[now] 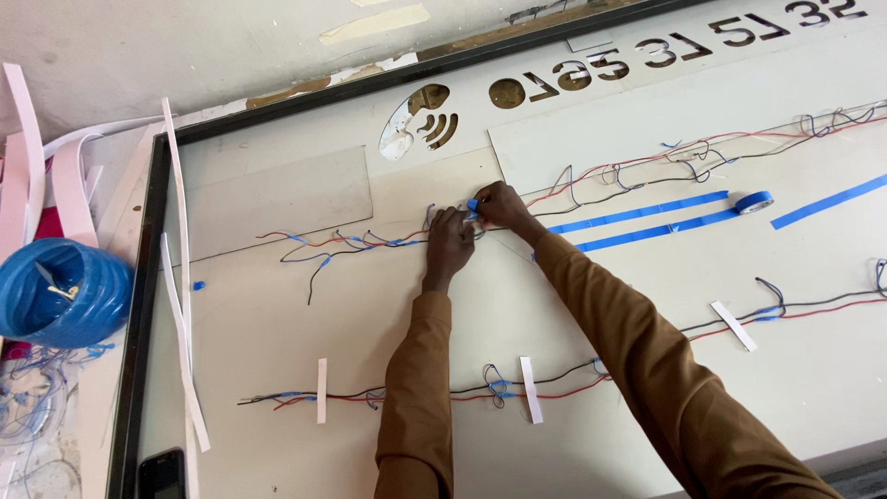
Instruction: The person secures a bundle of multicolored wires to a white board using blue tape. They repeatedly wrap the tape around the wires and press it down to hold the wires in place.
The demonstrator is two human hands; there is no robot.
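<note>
Both my hands meet at a joint in the upper run of red, black and blue wires [351,242] lying across a large pale panel [277,323]. My left hand [450,243] presses down on the wire bundle with curled fingers. My right hand [502,207] pinches the wires together with a small piece of blue tape [472,205] at the fingertips. Brown sleeves cover both arms. The joint itself is hidden under my fingers.
A roll of blue tape [754,201] and long blue tape strips [647,212] lie to the right. A lower wire run [462,388] carries white tabs. A blue coiled bundle [60,291] sits left of the black frame [139,305]; a phone [163,474] lies near the bottom left.
</note>
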